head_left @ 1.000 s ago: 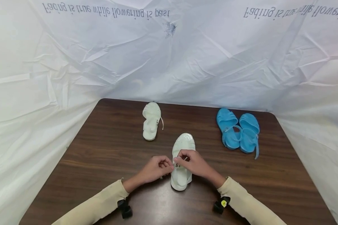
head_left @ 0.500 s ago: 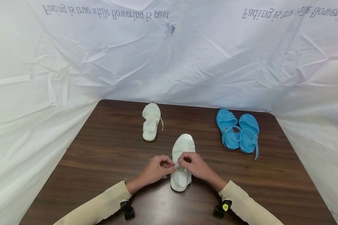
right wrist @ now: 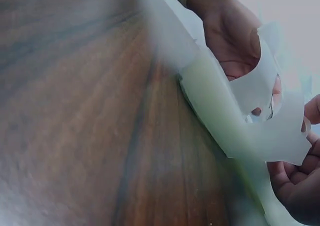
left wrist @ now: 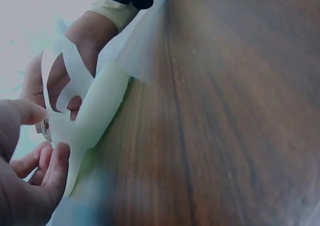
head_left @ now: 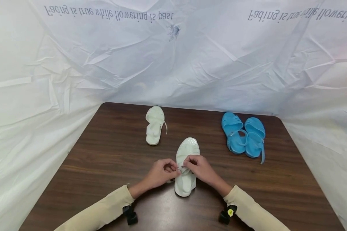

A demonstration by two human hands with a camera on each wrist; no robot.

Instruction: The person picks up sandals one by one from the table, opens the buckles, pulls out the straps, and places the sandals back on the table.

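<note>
A white sandal [head_left: 188, 149] lies sole down on the table, its toe pointing away from me. From its left side my left hand [head_left: 161, 173] pinches the ankle strap by the small metal buckle [head_left: 181, 171]. My right hand [head_left: 201, 168] comes over the sandal from the right and pinches the strap close to the buckle between thumb and index finger. In the left wrist view, the left thumb meets the buckle beside the white side straps [left wrist: 77, 73]. The right fingers hide part of the strap, so how it runs through the buckle cannot be told.
A second white sandal [head_left: 154, 123] with a loose strap sits at the back, left of centre. Two blue sandals [head_left: 237, 141] lie side by side at the back right. Behind the dark wooden table [head_left: 110, 144] hangs a white printed sheet [head_left: 133, 57].
Both hands stay at the buckle. The left fingertips have moved slightly right, and the right fingertips have shifted a little along the strap. The other sandals have not moved.
</note>
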